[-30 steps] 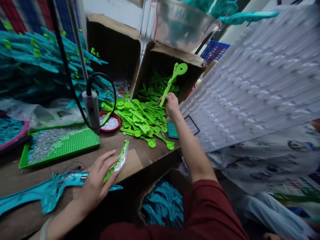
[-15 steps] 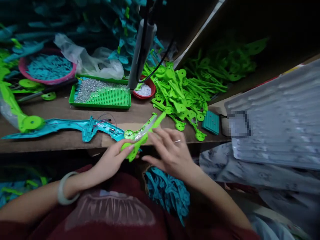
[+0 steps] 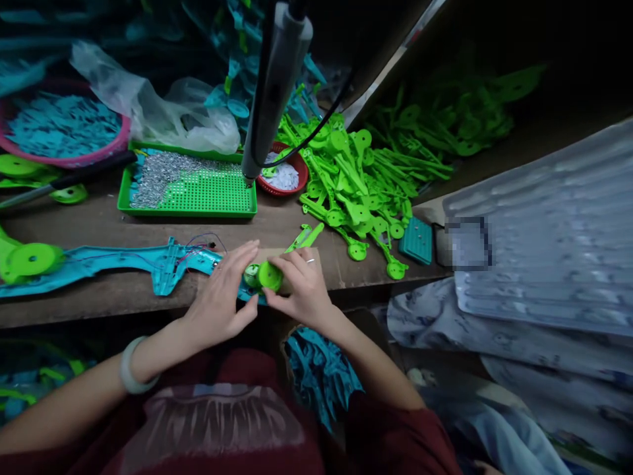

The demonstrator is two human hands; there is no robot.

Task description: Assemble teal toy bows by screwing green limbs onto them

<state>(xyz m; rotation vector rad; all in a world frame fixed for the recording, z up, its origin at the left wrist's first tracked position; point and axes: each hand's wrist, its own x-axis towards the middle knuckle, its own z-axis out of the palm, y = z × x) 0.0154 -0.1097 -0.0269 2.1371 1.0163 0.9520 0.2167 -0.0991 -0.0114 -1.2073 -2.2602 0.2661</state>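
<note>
A long blue plastic half-shell (image 3: 126, 259) with thin wires inside lies along the front of the bench. My left hand (image 3: 217, 293) rests over its right end with fingers stretched, holding nothing I can see. My right hand (image 3: 304, 290) pinches a green plastic limb piece (image 3: 270, 276) by its round end, just above that end of the shell. Beside it shows another green disc-shaped end (image 3: 251, 274), partly covered by my fingers. Past my right fingers a green arm (image 3: 306, 237) reaches toward the pile. A green round-ended part (image 3: 34, 258) covers the shell's left side.
A green tray (image 3: 212, 211) holds small screws, with an upright power screwdriver (image 3: 270, 92) hanging over it. Around it are a red basket (image 3: 297, 188) of white bits, a pink basket (image 3: 123, 135) of blue parts, a heap of green parts (image 3: 356, 191) and a teal block (image 3: 416, 241).
My left hand has let go of the green limb piece and moved left over the blue shell. My right hand has closed on the piece's round end. The view has shifted slightly.
</note>
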